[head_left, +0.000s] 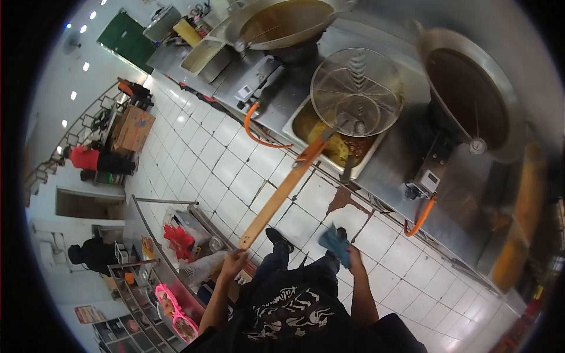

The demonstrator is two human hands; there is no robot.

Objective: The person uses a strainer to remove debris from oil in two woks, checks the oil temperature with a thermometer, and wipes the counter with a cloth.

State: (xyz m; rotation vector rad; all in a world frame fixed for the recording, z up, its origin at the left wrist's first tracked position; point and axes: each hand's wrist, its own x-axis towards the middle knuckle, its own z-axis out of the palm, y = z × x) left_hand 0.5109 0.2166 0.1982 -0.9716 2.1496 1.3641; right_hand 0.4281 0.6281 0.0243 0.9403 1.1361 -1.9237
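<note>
My left hand (235, 262) is closed round the lower end of a long wooden handle (273, 213). That handle runs up to a round wire strainer (356, 88), which lies over a rectangular metal tray (369, 154) holding oil and yellowish and brown bits. In my right hand (355, 260) is a blue-green cloth (335, 242), hanging over the floor near my shoes. A metal utensil (348, 169) leans at the tray's near edge.
Large woks of brown liquid stand at the upper middle (288, 23) and right (468, 88). Orange hoses (252, 128) curve off the counter's edge. Two people (88, 157) are at the far left. A metal rack (141, 235) stands beside me. A brown spill (344, 200) marks the tiles.
</note>
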